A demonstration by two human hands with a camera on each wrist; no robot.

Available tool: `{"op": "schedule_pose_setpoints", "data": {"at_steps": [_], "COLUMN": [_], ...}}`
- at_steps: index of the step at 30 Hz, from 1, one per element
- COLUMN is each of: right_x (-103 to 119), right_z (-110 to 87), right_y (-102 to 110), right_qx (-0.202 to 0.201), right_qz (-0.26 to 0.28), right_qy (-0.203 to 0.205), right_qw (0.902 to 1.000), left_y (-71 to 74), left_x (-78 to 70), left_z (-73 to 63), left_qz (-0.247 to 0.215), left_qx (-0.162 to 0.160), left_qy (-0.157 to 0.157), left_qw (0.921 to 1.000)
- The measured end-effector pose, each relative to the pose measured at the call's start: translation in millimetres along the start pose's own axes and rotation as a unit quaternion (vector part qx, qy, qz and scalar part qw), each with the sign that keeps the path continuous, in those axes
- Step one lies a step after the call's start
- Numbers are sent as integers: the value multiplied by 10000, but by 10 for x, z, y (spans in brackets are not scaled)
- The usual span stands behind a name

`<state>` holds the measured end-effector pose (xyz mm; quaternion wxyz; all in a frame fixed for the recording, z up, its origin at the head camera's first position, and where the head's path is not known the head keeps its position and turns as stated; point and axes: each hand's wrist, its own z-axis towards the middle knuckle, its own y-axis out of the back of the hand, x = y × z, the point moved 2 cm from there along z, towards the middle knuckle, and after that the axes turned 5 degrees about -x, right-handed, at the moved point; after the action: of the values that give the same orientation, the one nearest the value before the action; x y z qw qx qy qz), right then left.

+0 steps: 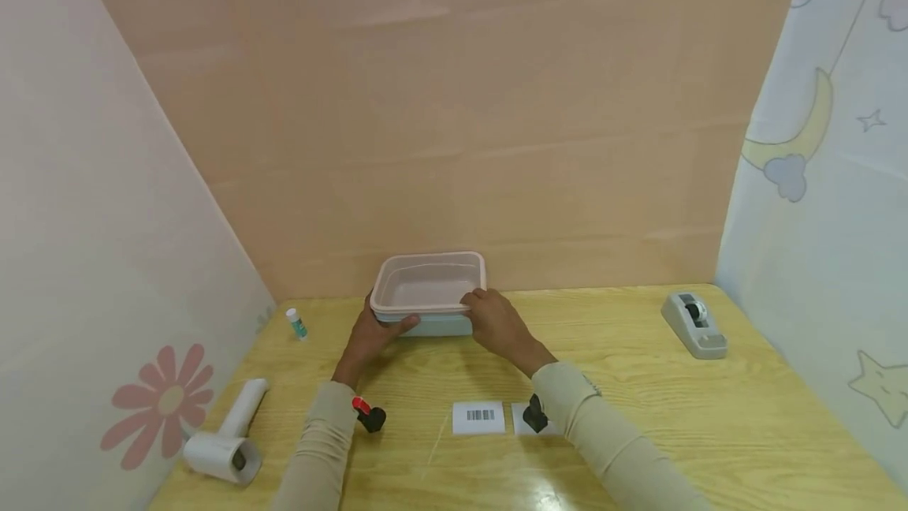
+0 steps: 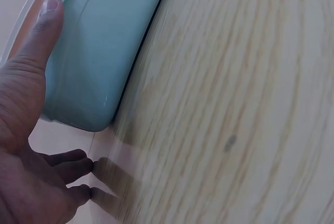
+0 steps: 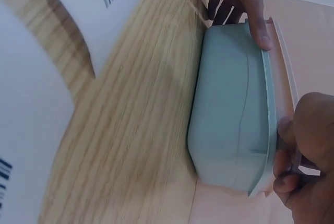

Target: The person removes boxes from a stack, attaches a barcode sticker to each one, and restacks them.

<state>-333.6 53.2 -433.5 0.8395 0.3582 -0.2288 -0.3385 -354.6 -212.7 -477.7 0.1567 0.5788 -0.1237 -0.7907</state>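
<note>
A pink bin (image 1: 429,282) sits nested inside a blue-green bin (image 1: 436,326) near the back of the table, by the wall. My left hand (image 1: 370,337) grips the front left corner of the blue-green bin, with the thumb along its front and fingers at its left end. The left wrist view shows some of its lower fingers apart from the bin. My right hand (image 1: 496,323) pinches the pink bin's rim at the front right corner. In the right wrist view, the pink rim (image 3: 284,72) stands out slightly past the blue-green one.
Two white cards, one a barcode card (image 1: 478,417), lie in front, the other partly behind a black wrist mount (image 1: 535,414). A white handheld scanner (image 1: 225,440) and glue stick (image 1: 296,324) are at left. A tape dispenser (image 1: 695,326) stands at right. Sheets surround the table (image 1: 610,337).
</note>
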Motion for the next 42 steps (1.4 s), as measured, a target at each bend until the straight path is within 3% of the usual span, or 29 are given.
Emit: {"op": "schedule_pose_setpoints", "data": {"at_steps": [6,11,13,23,31,42], "right_x": [40,48,36,37,-94,-502], "right_z": [16,1,-3,67,-21,-279], "right_y": [17,6,14,330,584,849], "right_qx": [-194,-484,-657,-1247,-1339,-1142], "right_qz": [-122,-128,-119,-107,-270,-291], "right_qy": [-250,-378,-344,-175,-192,-544], "right_qw": [9994,9980,9972,9920,9904,9915], "left_y": [39,12,-25,-20,-21,73], "left_x": [-176,-76,30,18,30,103], "left_z": [-28,-12,15,5,35,-24], "left_qz": [-67,82,219,698,727,776], "left_qx": [148,190,130,65,123,-39], "left_qy": [49,183,266,734,612,617], "left_qw": [9999,9996,9993,9948,9954,9951]}}
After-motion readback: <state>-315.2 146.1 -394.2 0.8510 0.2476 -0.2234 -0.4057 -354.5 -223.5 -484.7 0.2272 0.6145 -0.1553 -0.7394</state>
